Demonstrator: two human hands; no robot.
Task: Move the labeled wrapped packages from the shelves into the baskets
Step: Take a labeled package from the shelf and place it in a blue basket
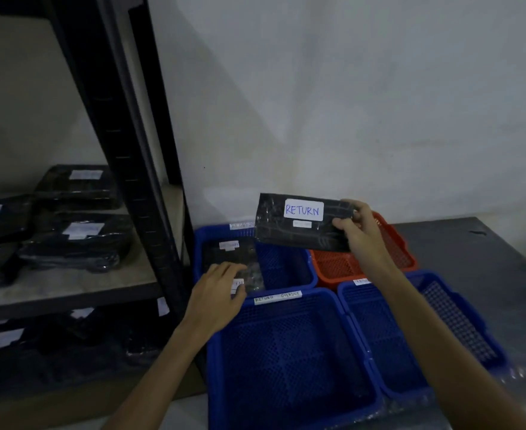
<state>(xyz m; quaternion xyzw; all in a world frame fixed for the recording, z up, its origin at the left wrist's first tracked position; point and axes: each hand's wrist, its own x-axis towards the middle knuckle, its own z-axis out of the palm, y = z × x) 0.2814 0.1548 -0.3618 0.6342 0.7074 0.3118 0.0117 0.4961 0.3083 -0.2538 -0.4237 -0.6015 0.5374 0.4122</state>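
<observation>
Holding RETURN package (299, 234) aloft, right hand (361, 232) — left hand (218, 290) on second package (227, 257)

Three blue baskets, far left (198, 252), near middle (215, 367), near right (347, 297), one orange basket (408, 250), one RETURN package (274, 228) held up, one package (224, 254) inside the far-left basket, three shelf packages countable, back (75, 186), left (2, 217), front (78, 243), others too dark to count.

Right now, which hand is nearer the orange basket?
Right. The right hand, holding the RETURN package, hangs above the orange basket; the left hand touches a package in the rear blue basket beside it.
</observation>
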